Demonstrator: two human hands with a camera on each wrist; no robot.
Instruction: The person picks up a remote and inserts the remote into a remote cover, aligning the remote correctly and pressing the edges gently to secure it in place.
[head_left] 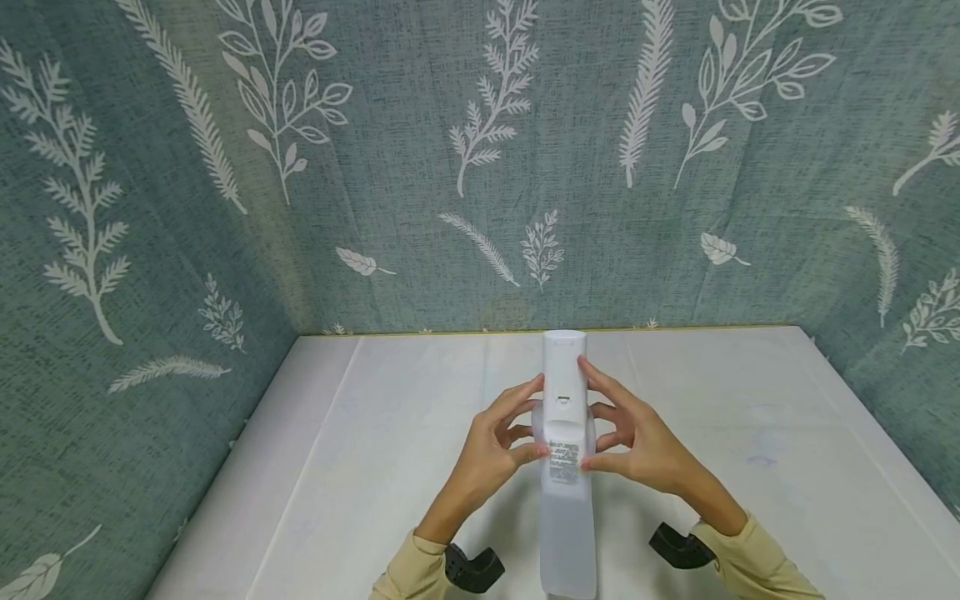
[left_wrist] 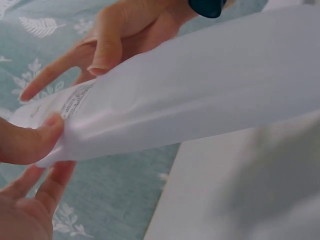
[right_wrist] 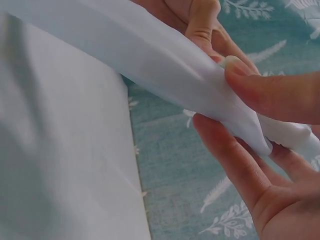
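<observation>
Both hands hold a long, slim white device (head_left: 565, 367) upright in the head view, with a small port and a printed label on the side facing me. Its lower part (head_left: 567, 533) looks greyish and smooth, like a frosted cover. My left hand (head_left: 486, 454) grips the left edge, thumb beside the label. From the right, my right hand (head_left: 656, 446) pinches it, thumb near the label and fingers spread along the side. A rounded part shows behind the device between the hands. The wrist views show fingers behind it; its exact kind is unclear.
Below the hands lies a white table (head_left: 390, 450). Green cloth (head_left: 405, 167) with white leaf patterns rises along the back and both sides. A black wrist band (head_left: 474, 569) sits at the left cuff, another (head_left: 680, 547) at the right.
</observation>
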